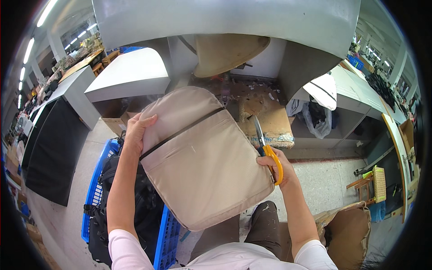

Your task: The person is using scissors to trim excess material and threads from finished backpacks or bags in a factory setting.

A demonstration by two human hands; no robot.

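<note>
A beige padded fabric panel [211, 157] with one rounded end and a dark strip [180, 133] across it is held up before me, tilted. My left hand [137, 130] grips its left edge, thumb on the front and the other fingers mostly hidden behind. My right hand [280, 167] holds scissors [274, 163] with yellow handles, blades pointing up and away along the panel's right edge. The right thumb lies against the panel's edge, so that hand steadies the fabric too.
A grey machine housing [225, 18] overhangs the far side, a cardboard box [265, 119] beneath it. At my left a blue crate [167, 238] holds black bags [137, 220]. An open carton [346, 238] and a small wooden stool [371, 185] stand at right.
</note>
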